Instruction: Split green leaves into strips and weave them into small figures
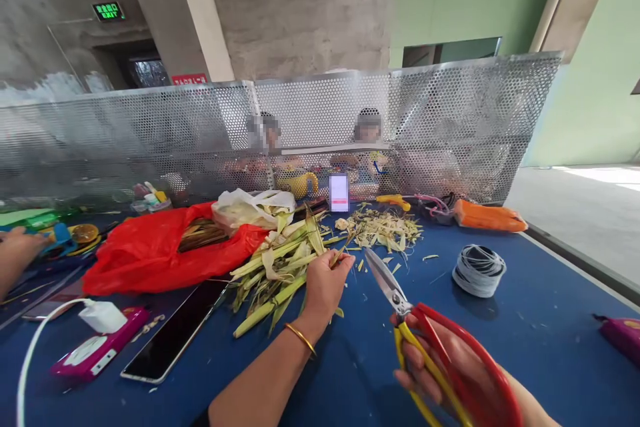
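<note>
My left hand (323,283), with a gold bangle at the wrist, pinches a thin strip of husk (339,256) between thumb and fingers; most of the strip is hidden. My right hand (423,370) grips a pair of scissors (395,293) with one red and one yellow handle. The blades look closed or nearly so, and their tip points up and left, a little right of my left fingers. Behind and left of my left hand lies a heap of green and pale husks (273,280). Small husk clippings (385,228) are piled beyond the scissors.
A red plastic bag (145,253), a black phone (175,333) and a magenta power bank (100,347) lie left. Grey cord (479,271) and an orange packet (490,215) are right. A perforated metal screen (320,113) stands behind; people sit beyond it. Another person's hand (20,250) reaches in left.
</note>
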The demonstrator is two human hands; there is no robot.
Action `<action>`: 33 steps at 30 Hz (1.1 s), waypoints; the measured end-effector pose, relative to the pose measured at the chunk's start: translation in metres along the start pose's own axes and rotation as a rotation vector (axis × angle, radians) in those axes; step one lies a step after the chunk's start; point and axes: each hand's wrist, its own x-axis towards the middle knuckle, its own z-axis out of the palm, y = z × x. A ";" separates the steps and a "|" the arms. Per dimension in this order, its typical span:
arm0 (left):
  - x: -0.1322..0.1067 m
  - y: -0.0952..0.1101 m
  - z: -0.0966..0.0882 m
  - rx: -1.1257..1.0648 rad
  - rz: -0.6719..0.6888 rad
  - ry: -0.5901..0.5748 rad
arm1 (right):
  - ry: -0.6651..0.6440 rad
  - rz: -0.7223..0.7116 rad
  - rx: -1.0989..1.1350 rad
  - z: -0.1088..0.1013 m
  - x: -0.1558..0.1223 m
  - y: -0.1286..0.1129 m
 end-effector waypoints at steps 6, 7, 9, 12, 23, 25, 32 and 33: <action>-0.004 0.009 -0.002 0.089 0.011 0.000 | -0.094 0.082 0.178 0.012 0.010 0.009; -0.005 0.009 -0.002 0.101 0.027 -0.001 | -0.099 0.083 0.189 0.013 0.011 0.010; -0.005 0.007 -0.002 0.125 0.073 -0.002 | -0.106 0.073 0.192 0.015 0.014 0.011; -0.006 0.003 -0.002 0.163 0.116 -0.014 | -0.080 0.059 0.191 0.016 0.018 0.011; -0.010 -0.002 -0.001 0.292 0.129 -0.059 | -0.047 0.047 0.223 0.017 0.027 0.005; -0.010 -0.002 -0.001 0.290 0.127 -0.069 | -0.053 0.043 0.239 0.015 0.029 0.005; -0.008 0.003 0.001 0.225 0.057 -0.066 | 0.181 -0.016 -0.138 0.000 0.029 -0.003; -0.008 0.005 0.001 0.193 0.030 -0.070 | 0.242 -0.033 -0.332 -0.006 0.028 -0.006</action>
